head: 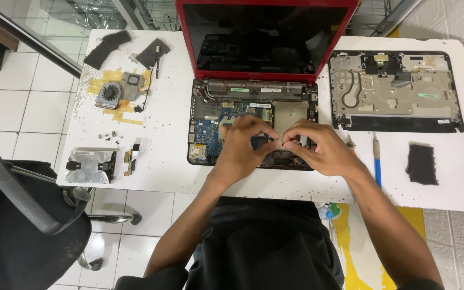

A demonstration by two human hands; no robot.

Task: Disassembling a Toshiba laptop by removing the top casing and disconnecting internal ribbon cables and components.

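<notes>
White tiles surround a white desk [162,172] on which an opened red laptop [253,96] sits near the middle, its long axis running left to right, its dark screen raised at the far edge and its exposed base toward the person. Both hands work over the bare board: the left hand [243,144] and right hand [318,147] have fingertips pinched together on a small part; what it is cannot be told. A detached keyboard frame [396,91] lies at right, a cooling fan [115,91] at left.
</notes>
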